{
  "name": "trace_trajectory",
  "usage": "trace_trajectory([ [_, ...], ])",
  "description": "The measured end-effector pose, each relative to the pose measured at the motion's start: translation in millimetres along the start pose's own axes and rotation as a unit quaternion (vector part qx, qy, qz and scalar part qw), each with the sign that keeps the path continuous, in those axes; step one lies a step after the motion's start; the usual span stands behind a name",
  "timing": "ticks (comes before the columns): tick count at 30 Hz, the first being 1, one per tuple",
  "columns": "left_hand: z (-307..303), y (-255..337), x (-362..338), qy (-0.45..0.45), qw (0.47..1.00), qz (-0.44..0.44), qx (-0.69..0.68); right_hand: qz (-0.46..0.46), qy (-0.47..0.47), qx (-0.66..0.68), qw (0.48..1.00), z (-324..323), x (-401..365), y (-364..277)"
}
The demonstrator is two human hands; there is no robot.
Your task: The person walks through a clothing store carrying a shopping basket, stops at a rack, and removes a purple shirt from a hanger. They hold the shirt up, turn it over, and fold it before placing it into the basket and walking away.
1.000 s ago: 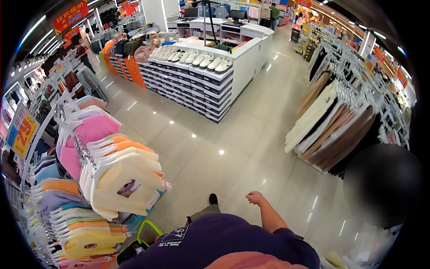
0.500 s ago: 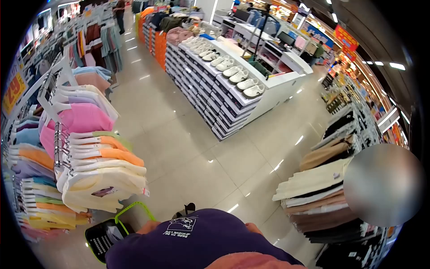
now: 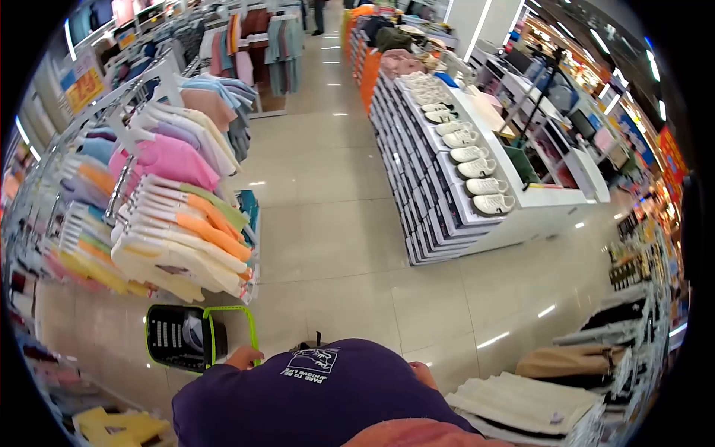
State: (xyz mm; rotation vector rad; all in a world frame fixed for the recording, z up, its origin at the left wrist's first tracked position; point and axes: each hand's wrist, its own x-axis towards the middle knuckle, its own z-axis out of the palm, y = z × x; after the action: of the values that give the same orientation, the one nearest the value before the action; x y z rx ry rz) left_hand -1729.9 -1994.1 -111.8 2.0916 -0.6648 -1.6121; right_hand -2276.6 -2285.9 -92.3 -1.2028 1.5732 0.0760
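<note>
My left hand (image 3: 244, 356), low left of centre, is closed round the bright green handle (image 3: 252, 328) of a black shopping basket (image 3: 208, 339). The basket hangs at my left side, with a pale item (image 3: 193, 332) inside. On the other side of my purple shirt (image 3: 328, 387), a small part of my right hand (image 3: 423, 372) shows beside my body. Its fingers are mostly hidden behind the shirt, and no object shows at it.
A clothes rack (image 3: 115, 195) with shirts (image 3: 186, 242) stands at the left. Stacked shoe boxes (image 3: 432, 186) topped with white shoes (image 3: 477, 168) adjoin a white counter (image 3: 547, 195). Folded clothes (image 3: 529, 398) lie lower right. A person's legs (image 3: 319, 16) show far up the aisle.
My view has turned left, so the shoe display and racks sit further right in the picture. More of the basket and of my left hand shows.
</note>
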Motion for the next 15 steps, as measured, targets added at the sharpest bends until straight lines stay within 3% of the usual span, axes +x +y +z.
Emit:
trace_trajectory([
  [2,19.5,-20.9,32.2,-0.004,0.994,-0.02,0.103,-0.02,-0.013,0.003,1.0,-39.9,27.6,0.6],
  [6,74.4,24.4,18.4,0.12,0.958,-0.04,0.256,-0.036,-0.031,0.014,0.999,-121.3,78.4,8.5],
  [8,92.4,58.2,10.2,0.066,0.979,-0.054,0.187,0.014,-0.048,0.069,0.996,-151.9,111.5,15.9],
  [12,131.0,125.0,-5.0,0.066,0.996,-0.031,0.045,-0.028,-0.032,0.035,0.998,-191.0,159.7,-10.3],
  [15,153.8,105.0,80.2,0.032,0.98,-0.107,0.165,-0.059,-0.078,0.021,0.995,-195.6,193.3,-54.0],
])
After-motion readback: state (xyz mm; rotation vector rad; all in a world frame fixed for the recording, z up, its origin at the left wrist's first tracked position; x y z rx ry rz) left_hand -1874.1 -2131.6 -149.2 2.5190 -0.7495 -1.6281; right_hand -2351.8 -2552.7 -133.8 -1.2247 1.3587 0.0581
